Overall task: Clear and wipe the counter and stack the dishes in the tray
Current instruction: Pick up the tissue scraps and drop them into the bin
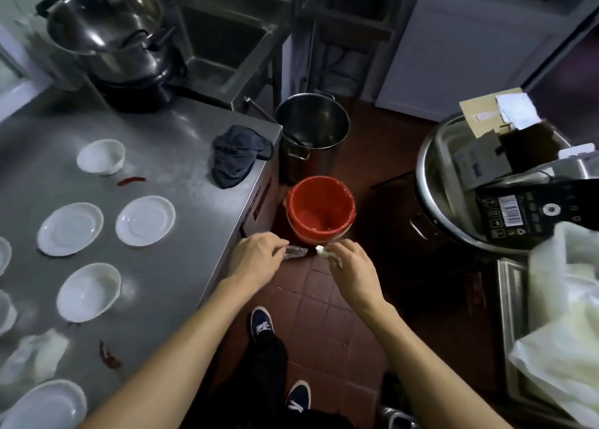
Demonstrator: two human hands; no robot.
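Just past the corner of the steel counter, both hands hover above the tiled floor, short of the round red plastic bucket, which stands straight ahead and below them. The left hand pinches a crumpled clear wrapper; the right hand grips a small white wad of tissue. The right hand looks nearer the rim. White saucers sit on the counter to the left.

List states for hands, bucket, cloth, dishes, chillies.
left hand: pinches clear wrapper
right hand: pinches white scrap
red bucket: upright on floor, open
dark cloth: crumpled at counter corner
saucers: unstacked on counter
chillies: lying on counter
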